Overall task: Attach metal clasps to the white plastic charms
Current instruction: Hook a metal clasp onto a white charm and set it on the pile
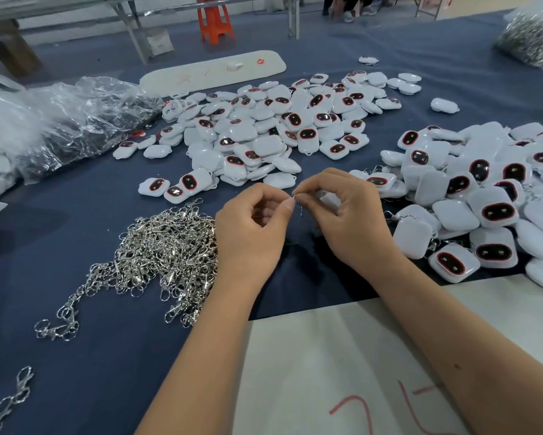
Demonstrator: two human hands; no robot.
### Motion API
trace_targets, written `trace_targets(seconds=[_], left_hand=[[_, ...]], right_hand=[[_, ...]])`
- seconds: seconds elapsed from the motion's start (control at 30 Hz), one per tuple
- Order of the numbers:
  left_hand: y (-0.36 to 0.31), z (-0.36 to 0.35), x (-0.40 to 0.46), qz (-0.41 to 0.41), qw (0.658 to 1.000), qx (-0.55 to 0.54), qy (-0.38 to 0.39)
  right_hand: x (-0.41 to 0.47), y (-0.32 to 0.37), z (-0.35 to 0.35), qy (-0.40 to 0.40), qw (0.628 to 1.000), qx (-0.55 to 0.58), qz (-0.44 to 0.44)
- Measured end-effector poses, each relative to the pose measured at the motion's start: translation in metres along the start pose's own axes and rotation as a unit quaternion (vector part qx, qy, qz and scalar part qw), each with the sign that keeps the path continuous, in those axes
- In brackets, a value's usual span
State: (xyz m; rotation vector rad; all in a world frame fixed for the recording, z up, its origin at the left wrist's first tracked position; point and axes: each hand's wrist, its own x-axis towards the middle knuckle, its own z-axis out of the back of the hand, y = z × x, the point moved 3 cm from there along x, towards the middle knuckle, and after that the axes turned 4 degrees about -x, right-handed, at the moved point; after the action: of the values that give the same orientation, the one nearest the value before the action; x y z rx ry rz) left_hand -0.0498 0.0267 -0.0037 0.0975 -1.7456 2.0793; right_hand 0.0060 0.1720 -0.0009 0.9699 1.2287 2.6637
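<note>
I'm pinching a small metal clasp (296,200) between both hands at frame centre: left hand (251,227) and right hand (347,215) both curling fingertips onto it. Clasp pile (166,255) sitting lower left, white charms (264,133) heaped above and at right.

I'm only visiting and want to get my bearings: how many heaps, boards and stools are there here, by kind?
Heaps of white charms: 2
Heap of metal clasps: 1
White boards with red marks: 2
Orange stool: 1
Total: 6
The single charms and clasps are too many to count.
</note>
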Motion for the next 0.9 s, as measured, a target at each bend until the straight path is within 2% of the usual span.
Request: trace_targets(seconds=[0.13, 0.33, 0.53, 0.73, 0.9], left_hand=[[0.0014, -0.0018, 0.0007, -0.006, 1.000, 0.014, 0.005], [0.0032, 0.0014, 0.0026, -0.013, 1.000, -0.019, -0.012], [0.0027, 0.0008, 0.0025, 0.000, 0.996, -0.087, -0.006], [0.0010, 0.0007, 0.0017, -0.002, 0.998, -0.066, 0.000], [0.0000, 0.0006, 0.0009, -0.027, 0.999, -0.024, 0.012]], right_hand=[[-0.0006, 0.0049, 0.0002, -0.002, 0.999, -0.024, 0.041], [-0.0007, 0.0069, 0.0029, -0.049, 0.996, -0.058, 0.037], [-0.0008, 0.0092, 0.0004, -0.014, 0.999, -0.027, 0.042], [-0.0005, 0.0092, 0.0040, -0.026, 0.999, -0.005, 0.048], [-0.0001, 0.0047, 0.0010, 0.001, 1.000, 0.008, 0.027]])
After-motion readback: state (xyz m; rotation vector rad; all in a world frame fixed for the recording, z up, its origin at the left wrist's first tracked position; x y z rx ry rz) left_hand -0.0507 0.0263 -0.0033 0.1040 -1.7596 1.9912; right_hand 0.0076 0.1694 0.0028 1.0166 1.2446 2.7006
